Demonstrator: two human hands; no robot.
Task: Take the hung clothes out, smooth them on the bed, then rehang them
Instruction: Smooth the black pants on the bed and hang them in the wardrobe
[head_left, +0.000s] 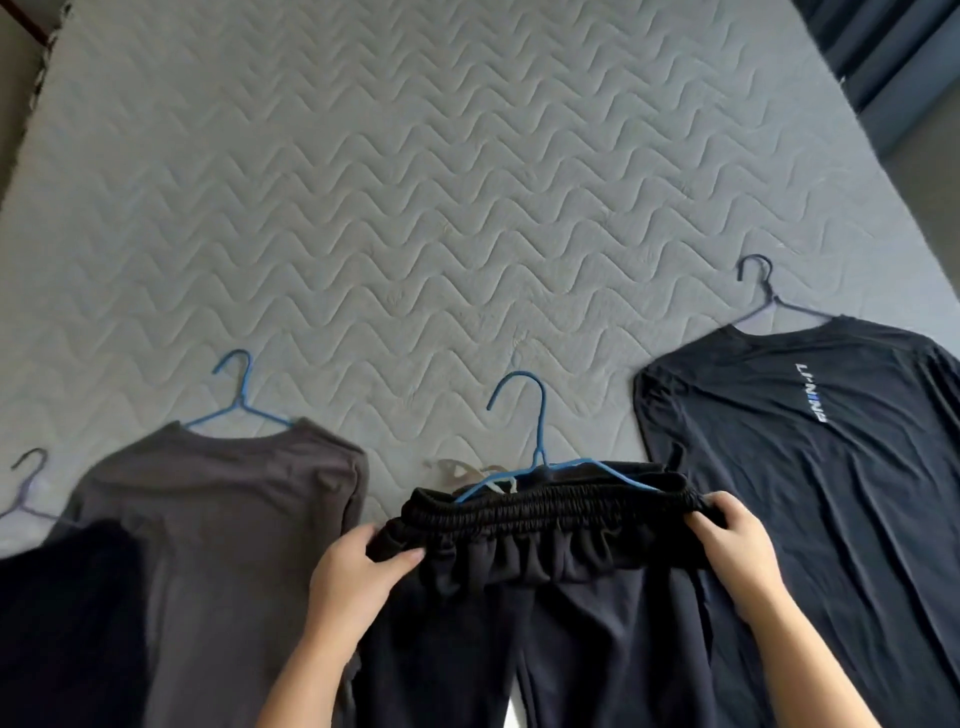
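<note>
1. the black joggers (571, 623) are at 6 o'clock, right in front of me, lying on the grey quilted mattress (415, 208) with the legs running off the bottom of the view
2. hands: my left hand (358, 577) pinches the 9 o'clock end of the waistband (545, 512), thumb on top, fingers tucked under the cloth. my right hand (737, 545) has its fingers curled over the 3 o'clock end. both are clamped on fabric, neither is spread flat
3. the blue hanger (542, 426) sits at 12 o'clock from the band, hook pointing away from me. its arms look tucked into the waist opening, but i can't tell how far in they go
4. handling: these look light and floppy with zero stiffness, so they'll sag wherever i'm not holding. the elastic is all bunched up and i reckon it'll spring back if i let go, so holding the two ends of the band and drawing them apart seems the way. the cloth looks a bit slick, so i'd pinch the thick elastic rather than the thin leg fabric
5. my guess at the risk: tug too hard and the hanger pops out
6. neighbours: grey shirt (223, 519) at 9 o'clock and navy shirt (805, 467) at 3 o'clock, both flat on their hangers, plus another dark garment (67, 623) at 8 o'clock
</note>
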